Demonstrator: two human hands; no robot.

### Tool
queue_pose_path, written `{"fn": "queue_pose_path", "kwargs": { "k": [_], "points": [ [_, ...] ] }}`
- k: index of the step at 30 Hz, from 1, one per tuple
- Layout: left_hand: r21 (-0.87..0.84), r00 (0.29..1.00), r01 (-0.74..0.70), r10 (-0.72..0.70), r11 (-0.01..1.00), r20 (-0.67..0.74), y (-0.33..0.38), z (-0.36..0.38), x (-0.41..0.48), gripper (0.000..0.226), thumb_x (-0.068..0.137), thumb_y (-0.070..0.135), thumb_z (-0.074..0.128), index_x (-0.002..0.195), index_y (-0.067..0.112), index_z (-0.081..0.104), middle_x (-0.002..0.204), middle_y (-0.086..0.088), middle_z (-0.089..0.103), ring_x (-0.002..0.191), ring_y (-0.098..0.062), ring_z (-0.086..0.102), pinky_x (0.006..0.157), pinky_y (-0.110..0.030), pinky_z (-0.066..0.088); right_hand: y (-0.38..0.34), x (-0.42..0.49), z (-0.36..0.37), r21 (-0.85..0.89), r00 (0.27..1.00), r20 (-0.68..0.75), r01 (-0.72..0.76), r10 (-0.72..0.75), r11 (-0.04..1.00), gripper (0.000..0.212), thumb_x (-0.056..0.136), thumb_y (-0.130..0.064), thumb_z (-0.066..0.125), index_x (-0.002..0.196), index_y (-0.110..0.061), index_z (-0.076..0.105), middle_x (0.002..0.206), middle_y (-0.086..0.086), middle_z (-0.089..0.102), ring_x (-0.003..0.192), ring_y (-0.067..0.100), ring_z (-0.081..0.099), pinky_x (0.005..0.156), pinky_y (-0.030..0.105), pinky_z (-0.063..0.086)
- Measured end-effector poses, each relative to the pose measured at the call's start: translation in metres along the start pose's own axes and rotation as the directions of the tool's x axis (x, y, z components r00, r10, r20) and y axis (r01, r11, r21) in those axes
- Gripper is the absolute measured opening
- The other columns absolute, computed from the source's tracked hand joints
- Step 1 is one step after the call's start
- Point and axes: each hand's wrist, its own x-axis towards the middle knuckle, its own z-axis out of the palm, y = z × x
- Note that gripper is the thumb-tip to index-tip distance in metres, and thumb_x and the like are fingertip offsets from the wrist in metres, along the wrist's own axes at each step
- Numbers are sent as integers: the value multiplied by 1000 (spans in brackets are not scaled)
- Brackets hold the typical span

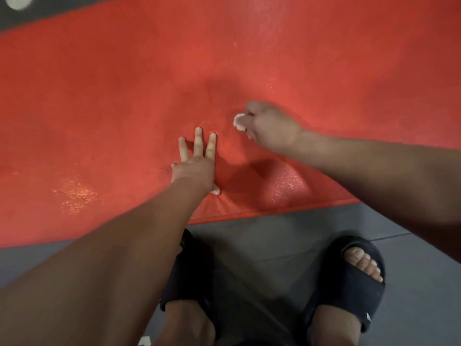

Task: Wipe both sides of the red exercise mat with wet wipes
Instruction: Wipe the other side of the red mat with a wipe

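Observation:
The red exercise mat [99,108] lies flat on the floor and fills most of the upper view. My left hand [197,161] presses flat on it near its front edge, fingers straight and spread. Just to the right and a little farther away, my right hand [269,128] grips a bunched white wet wipe [239,121] against the mat's surface. Only a small part of the wipe shows past my curled fingers. Wet, shiny patches glint on the mat near both hands.
Dark grey floor [287,233] runs along the mat's front edge. My two feet in black slides [349,275] stand on it right below the mat. A strip of grey floor with a pale spot [18,1] shows at the top left.

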Motion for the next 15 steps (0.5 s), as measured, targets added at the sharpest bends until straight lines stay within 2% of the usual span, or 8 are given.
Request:
{"fn": "queue_pose_path", "kwargs": {
  "k": [2,4,6,8,9,11,13,15],
  "points": [
    [-1,1000,-4,4,1000,-1,1,0,0,146,73,40,89,150,35,-35,153,7,-50,150,-40,-27,113,-64,34,-6,2,2,-15,1000,15,0,0,1000,20,91,-9,58,108,-8,67,103,16,59,97,37,58,77,36,44],
    [-7,1000,-8,8,1000,-6,0,1,1,145,73,40,89,151,35,-34,153,6,-50,150,-40,-27,113,-64,34,-26,-20,6,48,989,123,77,-82,996,26,100,-15,48,117,-11,66,110,3,61,110,30,54,87,28,40],
    [-9,1000,-10,10,1000,-3,-1,2,2,144,74,39,88,151,34,-34,152,6,-51,150,-40,-27,113,-65,34,-45,-45,11,92,932,198,290,-303,953,32,101,-27,40,116,-16,66,104,-6,60,103,22,57,86,29,44],
    [-8,1000,-8,8,1000,5,0,3,1,144,74,39,88,150,35,-34,151,7,-51,150,-39,-27,113,-64,33,-40,-53,11,178,903,230,329,-364,927,38,98,-42,35,108,-22,66,98,-6,60,92,17,60,80,34,49],
    [-11,1000,-8,8,1000,7,0,3,1,145,74,38,88,150,35,-34,151,7,-51,150,-39,-27,113,-64,33,-31,-46,10,157,902,208,350,-378,923,33,98,-42,38,104,-23,64,95,-5,58,91,17,59,78,34,48],
    [-13,1000,-12,12,1000,0,0,3,1,145,73,38,89,150,35,-34,152,7,-51,150,-39,-27,113,-64,34,-13,-22,2,33,957,152,246,-248,969,12,96,-26,55,102,-19,63,94,3,56,92,26,58,74,36,44],
    [-8,1000,-8,8,1000,-8,0,2,1,146,73,39,89,150,35,-35,152,7,-51,150,-39,-27,113,-64,35,3,2,-4,-71,991,30,133,-131,989,14,89,-13,63,103,-11,65,95,12,56,91,35,58,69,38,45],
    [-6,1000,-4,4,1000,-10,1,1,1,147,72,40,89,150,36,-35,152,7,-50,150,-39,-26,113,-63,34,0,12,-5,-90,993,4,118,-118,989,16,87,-9,62,102,-7,64,96,15,56,92,37,58,69,40,47]
  ]
}}
